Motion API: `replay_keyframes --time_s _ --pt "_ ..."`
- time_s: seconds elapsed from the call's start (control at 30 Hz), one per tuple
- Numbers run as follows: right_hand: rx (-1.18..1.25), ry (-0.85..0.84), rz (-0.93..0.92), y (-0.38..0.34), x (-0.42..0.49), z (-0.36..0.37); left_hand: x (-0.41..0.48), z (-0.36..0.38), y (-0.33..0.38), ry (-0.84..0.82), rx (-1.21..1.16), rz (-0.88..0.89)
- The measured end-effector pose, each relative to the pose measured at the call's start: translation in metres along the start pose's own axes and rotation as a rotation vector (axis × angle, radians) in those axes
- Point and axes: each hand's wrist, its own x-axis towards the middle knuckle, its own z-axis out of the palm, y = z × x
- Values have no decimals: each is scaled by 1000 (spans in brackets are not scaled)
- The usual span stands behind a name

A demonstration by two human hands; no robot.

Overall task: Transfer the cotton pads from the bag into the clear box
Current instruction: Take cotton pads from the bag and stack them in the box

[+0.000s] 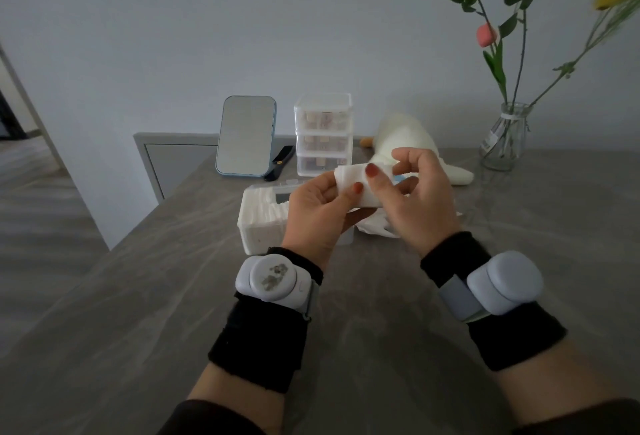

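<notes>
Wrist bands [258,341] nearest. I note left hand [311,207] curled round pads [348,180], right hand [427,199] pinching their end, near box [250,228]; likely squaring them to fit. Bag [373,228] slack beneath.

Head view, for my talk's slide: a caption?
Left hand and right hand hold a stack of cotton pads near the part-filled clear box.

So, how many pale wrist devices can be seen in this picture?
2. One device sits on the left wrist; the other device sits on the right wrist. No others are visible, and none seems hidden.
</notes>
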Motion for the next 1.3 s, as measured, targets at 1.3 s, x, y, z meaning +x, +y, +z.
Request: replay_keyframes --time_s 1.3 --pt "29 126 -341 3 -8 5 -2 3 5 35 -55 -55"
